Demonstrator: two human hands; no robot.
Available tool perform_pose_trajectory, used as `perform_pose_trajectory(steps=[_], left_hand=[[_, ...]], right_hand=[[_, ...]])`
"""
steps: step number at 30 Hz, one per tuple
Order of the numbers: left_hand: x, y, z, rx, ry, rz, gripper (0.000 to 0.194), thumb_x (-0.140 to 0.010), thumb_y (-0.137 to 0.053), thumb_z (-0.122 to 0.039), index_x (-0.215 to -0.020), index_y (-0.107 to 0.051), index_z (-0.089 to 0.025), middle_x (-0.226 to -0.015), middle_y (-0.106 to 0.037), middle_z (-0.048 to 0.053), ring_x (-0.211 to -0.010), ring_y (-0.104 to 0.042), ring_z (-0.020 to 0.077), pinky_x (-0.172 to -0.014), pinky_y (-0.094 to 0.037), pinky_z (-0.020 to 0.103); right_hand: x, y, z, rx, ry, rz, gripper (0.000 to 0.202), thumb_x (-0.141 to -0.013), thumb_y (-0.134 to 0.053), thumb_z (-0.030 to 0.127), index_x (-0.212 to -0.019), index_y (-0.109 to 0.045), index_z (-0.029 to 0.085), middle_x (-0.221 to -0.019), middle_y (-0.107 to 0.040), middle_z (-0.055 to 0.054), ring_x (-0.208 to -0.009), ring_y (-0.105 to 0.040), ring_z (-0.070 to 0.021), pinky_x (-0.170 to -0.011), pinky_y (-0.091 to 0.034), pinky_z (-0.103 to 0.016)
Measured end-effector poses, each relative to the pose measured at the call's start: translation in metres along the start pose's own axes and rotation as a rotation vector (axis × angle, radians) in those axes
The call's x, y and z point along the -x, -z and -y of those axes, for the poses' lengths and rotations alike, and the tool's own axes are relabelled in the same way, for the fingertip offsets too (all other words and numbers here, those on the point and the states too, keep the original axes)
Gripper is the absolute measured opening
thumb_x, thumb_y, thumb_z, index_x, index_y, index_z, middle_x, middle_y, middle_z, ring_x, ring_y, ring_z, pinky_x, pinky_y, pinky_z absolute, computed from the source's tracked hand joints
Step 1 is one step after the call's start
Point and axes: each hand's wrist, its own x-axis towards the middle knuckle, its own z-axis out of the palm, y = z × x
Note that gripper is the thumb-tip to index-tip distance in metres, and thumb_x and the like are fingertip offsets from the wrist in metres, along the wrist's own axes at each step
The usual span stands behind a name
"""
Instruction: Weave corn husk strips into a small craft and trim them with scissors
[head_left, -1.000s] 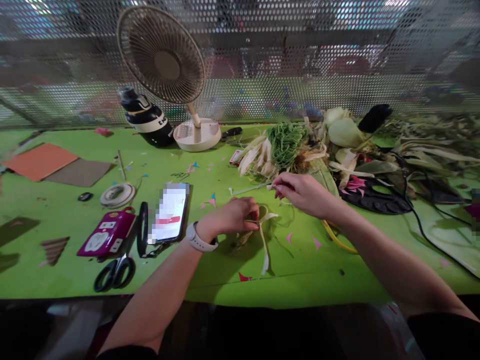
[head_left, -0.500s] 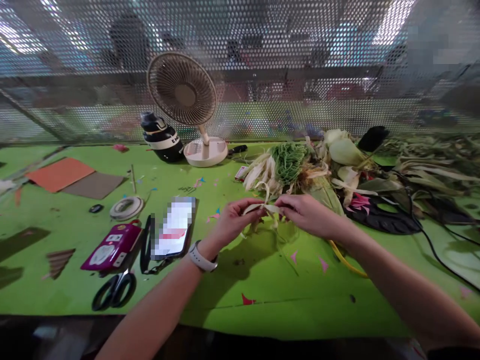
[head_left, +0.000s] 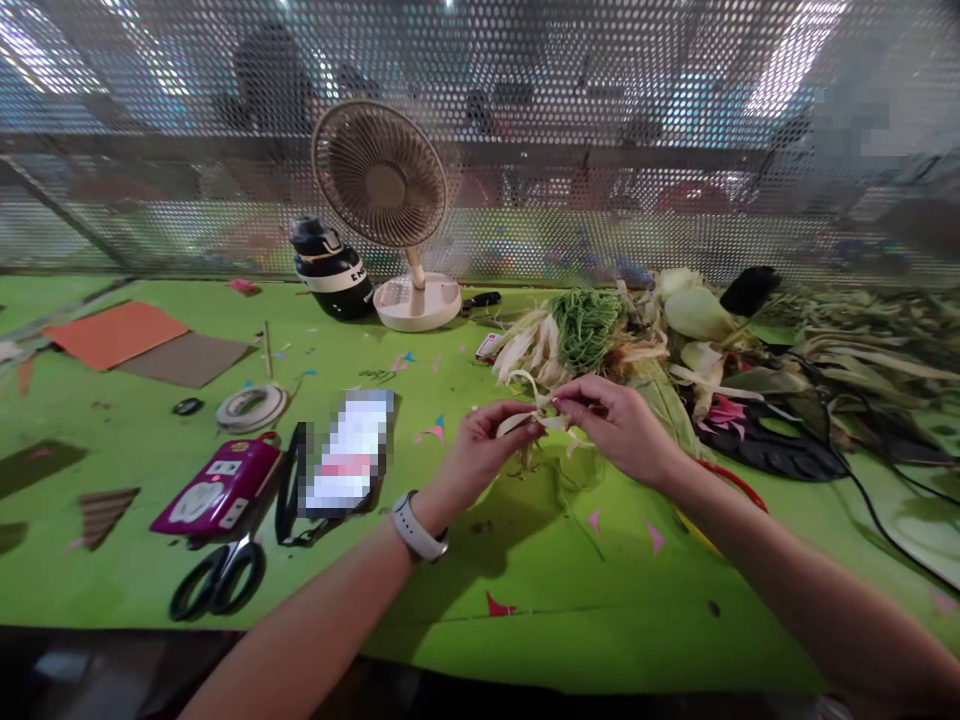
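Note:
Between my hands are pale, curling strips of corn husk (head_left: 551, 420), raised a little above the green table (head_left: 450, 625). My left hand (head_left: 487, 445), with a white watch band on its wrist, pinches the strips between thumb and fingers. From the other side my right hand (head_left: 611, 425) pinches a strip close to the left fingertips. Behind them lies a bundle of pale husk strips (head_left: 521, 348) beside a heap of thin green strands (head_left: 589, 325). Whole husks (head_left: 694, 310) are piled to the right of it.
At the left lie scissors (head_left: 217, 580), a purple case (head_left: 217, 487), a phone (head_left: 351, 450), a tape roll (head_left: 253, 407) and orange paper (head_left: 116, 335). A fan (head_left: 416, 302) and a black bottle (head_left: 334, 285) stand before the perforated metal screen (head_left: 525, 200). A black cable (head_left: 874, 510) crosses the right side.
My right fingers have shifted slightly on the husk strip, whose curl now points differently. A red loop has come into sight beside my right forearm. The whole view has turned a little.

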Motion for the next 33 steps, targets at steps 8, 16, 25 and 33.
perform_pose_trajectory(steps=[8, 16, 25, 33], left_hand=[[0.000, 0.000, 0.004, -0.067, -0.053, -0.003, 0.030, -0.062, -0.080, -0.027, -0.088, -0.070, -0.017, -0.079, -0.072, 0.002, -0.067, -0.063, 0.0120, -0.065, -0.052, 0.025], [0.003, -0.001, 0.005, -0.085, -0.080, 0.048, 0.027, -0.064, -0.078, -0.027, -0.089, -0.069, -0.018, -0.084, -0.072, 0.002, -0.072, -0.064, 0.0129, -0.069, -0.053, 0.026], [0.005, 0.002, 0.003, -0.222, -0.281, 0.058, 0.021, -0.073, -0.071, -0.032, -0.089, -0.068, -0.020, -0.092, -0.071, 0.005, -0.086, -0.065, 0.0172, -0.083, -0.052, 0.031], [0.006, 0.003, 0.005, -0.103, -0.294, 0.162, 0.018, -0.076, -0.070, -0.028, -0.092, -0.067, -0.021, -0.095, -0.069, 0.005, -0.090, -0.063, 0.0159, -0.087, -0.049, 0.030]], right_hand=[[0.000, 0.000, 0.001, 0.010, 0.070, 0.037, 0.014, -0.089, -0.053, 0.023, -0.091, -0.066, 0.019, -0.083, -0.067, -0.003, -0.077, -0.061, -0.0146, -0.069, -0.047, -0.026], [0.001, 0.001, 0.006, 0.082, 0.127, 0.032, 0.014, -0.088, -0.053, 0.020, -0.089, -0.066, 0.020, -0.082, -0.067, -0.003, -0.076, -0.062, -0.0152, -0.070, -0.048, -0.027], [0.002, 0.011, 0.008, 0.084, 0.229, -0.019, 0.015, -0.090, -0.053, 0.026, -0.094, -0.066, 0.020, -0.086, -0.067, -0.004, -0.081, -0.062, -0.0162, -0.072, -0.048, -0.028], [0.004, 0.011, 0.013, 0.086, 0.318, -0.015, 0.013, -0.090, -0.054, 0.020, -0.094, -0.066, 0.020, -0.086, -0.066, -0.004, -0.082, -0.061, -0.0151, -0.073, -0.049, -0.028]])
